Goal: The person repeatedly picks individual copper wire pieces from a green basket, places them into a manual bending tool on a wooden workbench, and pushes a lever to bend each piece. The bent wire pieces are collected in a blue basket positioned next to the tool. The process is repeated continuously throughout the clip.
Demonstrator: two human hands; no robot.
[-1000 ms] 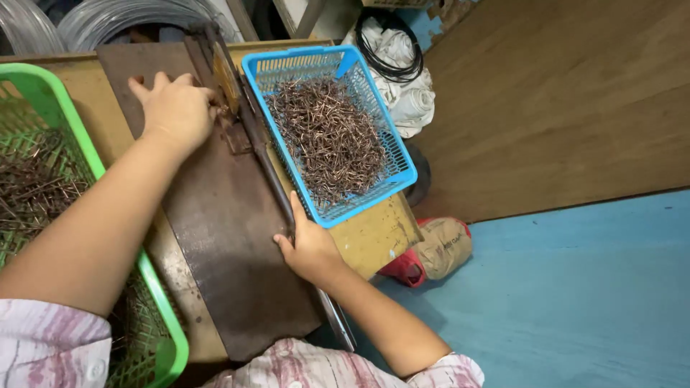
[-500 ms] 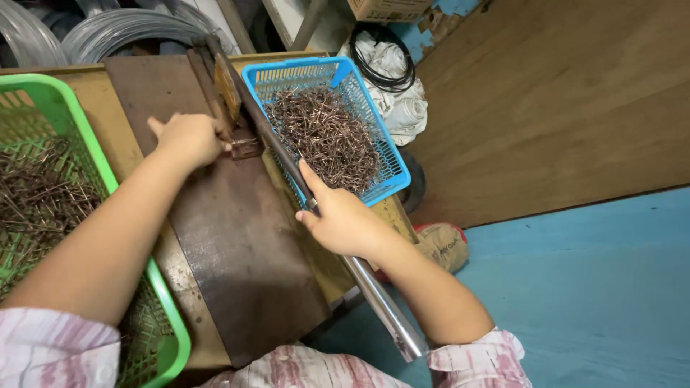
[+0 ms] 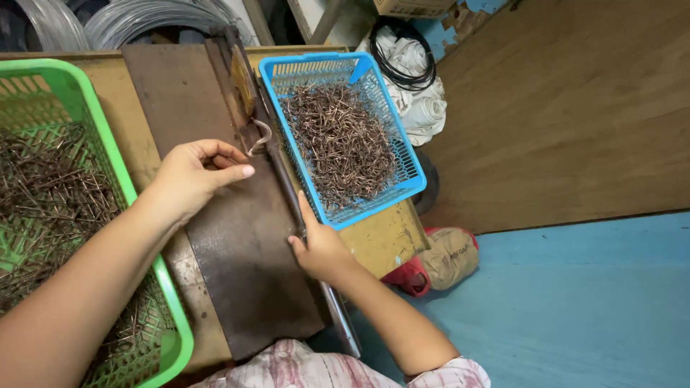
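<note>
My left hand (image 3: 192, 174) hovers over a dark metal plate (image 3: 237, 266) on the bench, thumb and fingers pinched close beside a small bent wire hook (image 3: 261, 136) at the bending jig; whether it grips a wire I cannot tell. My right hand (image 3: 320, 248) grips the long steel lever bar (image 3: 338, 316) that runs along the plate's right edge. A blue basket (image 3: 316, 66) of bent brown wire pieces stands right of the lever. A green basket (image 3: 79, 108) of straight brown wires lies to the left, under my left forearm.
Coils of grey wire (image 3: 136, 18) lie behind the bench. White cloth with a black cable (image 3: 413, 79) and a tan and red bag (image 3: 438, 259) sit on the floor to the right, by a wooden board (image 3: 575, 108) and blue flooring (image 3: 575, 309).
My left hand drew back from the jig toward me and pinched its fingers. My right hand slid along the lever, which swung back alongside the plate.
</note>
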